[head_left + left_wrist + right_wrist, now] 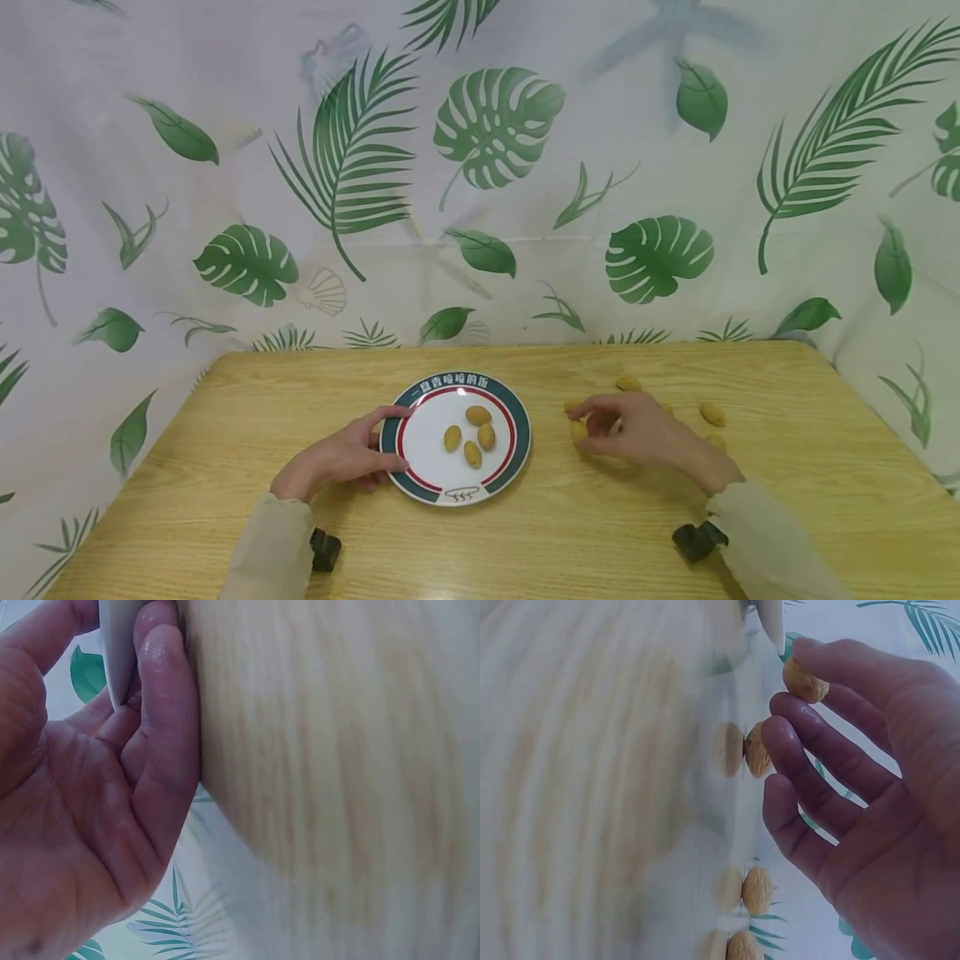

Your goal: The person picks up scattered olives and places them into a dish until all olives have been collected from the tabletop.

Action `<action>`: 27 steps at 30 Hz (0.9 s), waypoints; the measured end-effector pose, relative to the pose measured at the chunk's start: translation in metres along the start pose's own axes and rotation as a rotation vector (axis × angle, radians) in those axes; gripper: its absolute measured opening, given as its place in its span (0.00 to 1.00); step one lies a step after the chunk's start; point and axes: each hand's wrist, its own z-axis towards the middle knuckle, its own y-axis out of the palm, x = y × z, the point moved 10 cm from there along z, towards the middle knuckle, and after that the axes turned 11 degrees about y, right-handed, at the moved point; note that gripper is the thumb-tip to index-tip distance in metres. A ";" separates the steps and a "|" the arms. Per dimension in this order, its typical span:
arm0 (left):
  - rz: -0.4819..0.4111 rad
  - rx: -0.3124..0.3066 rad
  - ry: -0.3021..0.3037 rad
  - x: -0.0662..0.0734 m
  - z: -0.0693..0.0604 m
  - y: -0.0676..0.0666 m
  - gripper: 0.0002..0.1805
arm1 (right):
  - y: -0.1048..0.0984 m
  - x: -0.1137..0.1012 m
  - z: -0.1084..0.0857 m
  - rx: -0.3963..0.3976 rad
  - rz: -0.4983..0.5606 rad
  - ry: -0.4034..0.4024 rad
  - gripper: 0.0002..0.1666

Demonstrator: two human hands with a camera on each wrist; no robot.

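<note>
A white plate point(427, 433) with a dark green rim band and a red ring stands on the table, several walnuts point(478, 415) lying on its right half. My left hand point(345, 450) grips the plate's left edge; in the left wrist view, fingers point(166, 697) curl beneath its rim. To the right of the plate, my right hand point(637, 432) pinches one oval, yellow-brown walnut point(806, 681) between thumb and fingertips, above the tabletop. Loose walnuts point(712, 413) lie around and behind this hand, some partly hidden by it.
The wooden table point(570, 542) ends at a pale curtain point(525, 275) printed with green leaves, which hangs behind it and along both sides. Black wrist cameras point(700, 542) are strapped at both sleeves. Another loose walnut point(628, 383) lies toward the table's back.
</note>
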 end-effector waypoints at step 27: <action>-0.007 0.001 0.011 0.002 -0.001 0.000 0.41 | 0.020 -0.048 0.012 -0.028 0.041 -0.124 0.18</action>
